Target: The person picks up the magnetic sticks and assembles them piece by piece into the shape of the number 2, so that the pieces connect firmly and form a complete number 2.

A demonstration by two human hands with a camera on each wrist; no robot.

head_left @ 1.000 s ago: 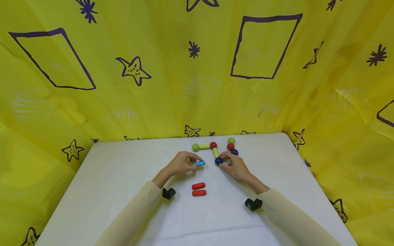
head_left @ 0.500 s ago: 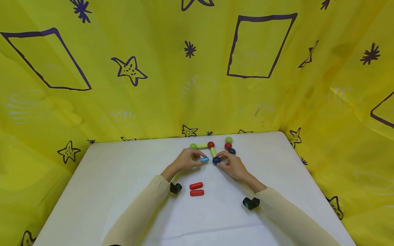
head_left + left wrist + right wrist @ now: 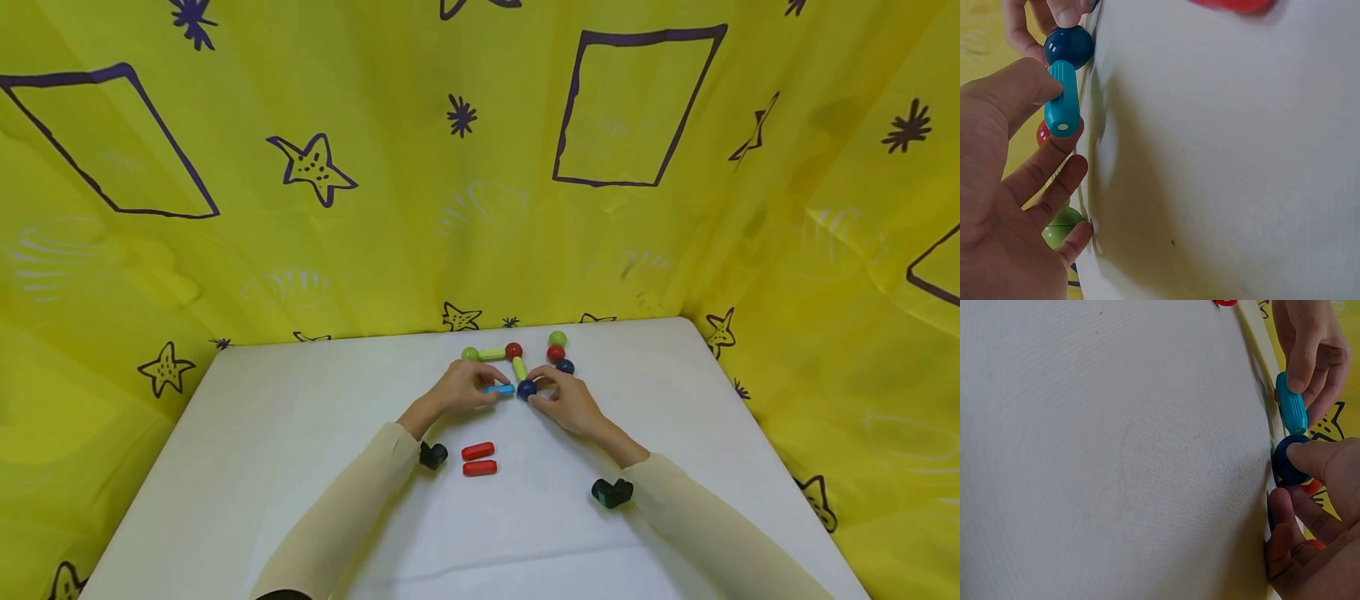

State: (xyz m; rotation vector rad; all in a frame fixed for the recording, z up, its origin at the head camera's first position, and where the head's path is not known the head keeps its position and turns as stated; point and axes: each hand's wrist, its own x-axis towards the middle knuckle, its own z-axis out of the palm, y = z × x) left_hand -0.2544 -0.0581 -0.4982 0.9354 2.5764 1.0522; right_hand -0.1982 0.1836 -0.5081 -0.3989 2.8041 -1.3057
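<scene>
My left hand (image 3: 459, 387) pinches a light blue rod (image 3: 502, 390) between thumb and fingers. In the left wrist view the blue rod (image 3: 1063, 100) has a round pale spot on its near end, and its far end overlaps the navy ball (image 3: 1070, 47). With thumb and fingertips my right hand (image 3: 572, 405) holds that navy ball (image 3: 527, 390). From the ball a yellow-green rod (image 3: 520, 368) runs up to a red ball (image 3: 513, 351). Another yellow-green rod (image 3: 492, 355) leads left from there to a green ball (image 3: 470, 354). In the right wrist view the blue rod (image 3: 1292, 406) ends right at the ball.
Two red rods (image 3: 479, 460) lie on the white tabletop (image 3: 315, 433), nearer than the hands. Behind the right hand sit a loose green ball (image 3: 557, 339), a red ball (image 3: 556, 354) and a navy ball (image 3: 566, 367). A yellow patterned curtain (image 3: 405, 250) surrounds the table.
My left hand has moved right with the blue rod, bringing its end close to the navy ball. The right hand keeps its hold on the ball. The head view has shifted slightly.
</scene>
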